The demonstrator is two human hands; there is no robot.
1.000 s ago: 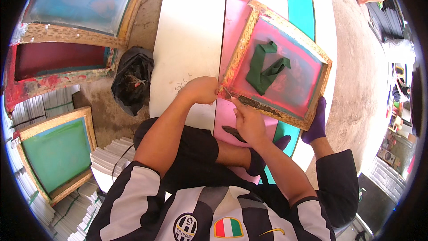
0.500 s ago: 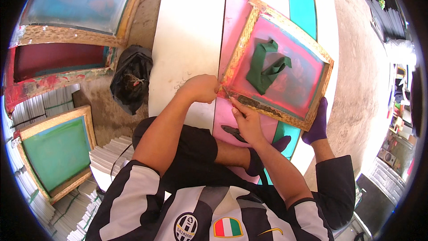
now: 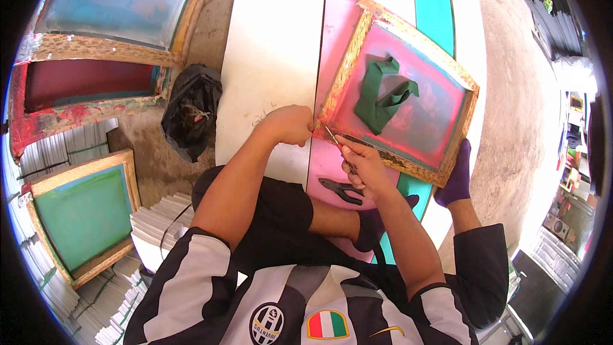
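A wood-framed printing screen (image 3: 460, 131) with pink-stained mesh lies aslant on the pink and teal striped surface. My left hand (image 3: 290, 126) is closed against the frame's near left corner; its fingertips are mostly hidden. In my right hand (image 3: 365, 169) is a thin tool that looks like a screwdriver (image 3: 331, 134), its metal shaft pointing at that same corner. A folded dark green cloth (image 3: 373, 99) rests on the mesh. Black-handled pliers (image 3: 341, 190) lie on the pink strip just below my right hand. My purple-socked foot (image 3: 456, 176) touches the frame's near right corner.
On the left, a blue screen (image 3: 121, 6), a dark red screen (image 3: 89, 80) and a green screen (image 3: 83, 217) stand by stacks of white sheets (image 3: 163, 217). A black plastic bag (image 3: 191, 112) sits beside the white board (image 3: 271, 38). Concrete floor (image 3: 511, 121) runs along the right.
My right hand has shifted slightly right and down, drawing the tool back and showing more of its shaft. The pliers are less covered now. My left hand stays at the corner.
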